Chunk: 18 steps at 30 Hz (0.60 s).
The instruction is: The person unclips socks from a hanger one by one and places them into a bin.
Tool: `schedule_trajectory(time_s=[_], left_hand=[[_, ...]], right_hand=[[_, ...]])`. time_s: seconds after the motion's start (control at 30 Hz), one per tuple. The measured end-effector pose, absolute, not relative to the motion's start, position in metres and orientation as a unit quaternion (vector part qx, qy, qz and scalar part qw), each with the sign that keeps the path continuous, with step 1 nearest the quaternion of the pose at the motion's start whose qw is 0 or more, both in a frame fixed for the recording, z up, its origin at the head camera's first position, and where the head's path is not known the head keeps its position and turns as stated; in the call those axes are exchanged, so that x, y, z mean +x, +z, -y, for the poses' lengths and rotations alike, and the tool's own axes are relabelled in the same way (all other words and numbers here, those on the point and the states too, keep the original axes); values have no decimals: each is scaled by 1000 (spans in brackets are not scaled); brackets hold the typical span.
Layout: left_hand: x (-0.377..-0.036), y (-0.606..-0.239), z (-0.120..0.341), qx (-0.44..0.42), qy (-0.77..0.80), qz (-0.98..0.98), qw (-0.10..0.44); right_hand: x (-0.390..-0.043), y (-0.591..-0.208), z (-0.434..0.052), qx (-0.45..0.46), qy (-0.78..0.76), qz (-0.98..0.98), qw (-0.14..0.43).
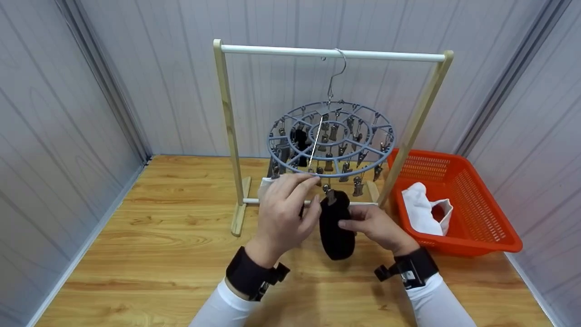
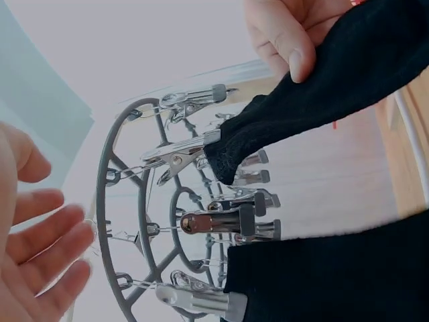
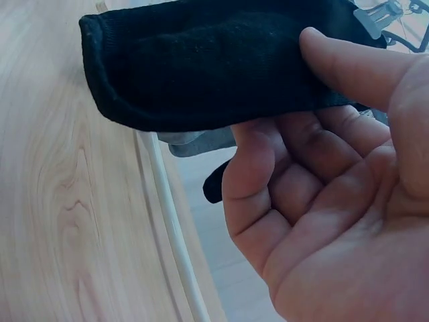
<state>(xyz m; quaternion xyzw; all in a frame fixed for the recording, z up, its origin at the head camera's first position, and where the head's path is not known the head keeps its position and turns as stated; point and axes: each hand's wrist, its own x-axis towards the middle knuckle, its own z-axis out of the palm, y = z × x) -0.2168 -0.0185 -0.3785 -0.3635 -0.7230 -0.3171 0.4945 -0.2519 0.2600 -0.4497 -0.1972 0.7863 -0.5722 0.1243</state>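
A round blue-grey clip hanger [image 1: 331, 136] hangs by its hook from the white bar of a wooden rack [image 1: 227, 136]. A black sock [image 1: 337, 227] dangles from a metal clip [image 2: 181, 154] at the hanger's near rim. My right hand [image 1: 352, 225] pinches this sock at mid-length, thumb on the near side and fingers behind it [image 3: 281, 100]. My left hand [image 1: 305, 196] is raised just left of the clip, index finger up by the rim. Its fingers are straight and hold nothing [image 2: 40, 248]. The black sock [image 2: 335, 87] fills the top of the left wrist view.
An orange basket [image 1: 481, 227] stands at the right on the wooden table and holds a white sock [image 1: 422, 209]. Another black sock [image 1: 299, 141] and a grey piece hang on the hanger's far left side. Grey panel walls close in the table on three sides.
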Motion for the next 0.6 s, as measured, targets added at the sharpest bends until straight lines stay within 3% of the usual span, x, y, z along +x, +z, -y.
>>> schedule_trajectory(time_s=[0.2, 0.43, 0.6], left_hand=[[-219, -388, 14, -365, -307, 774, 416], [-227, -406, 7, -308, -396, 819, 278], [-229, -410, 4, -279, -471, 804, 231]], right_hand=[[-250, -449, -259, -202, -574, -784, 126], [-247, -447, -256, -209, -553, -796, 133], [-245, -445, -252, -220, -555, -789, 144]])
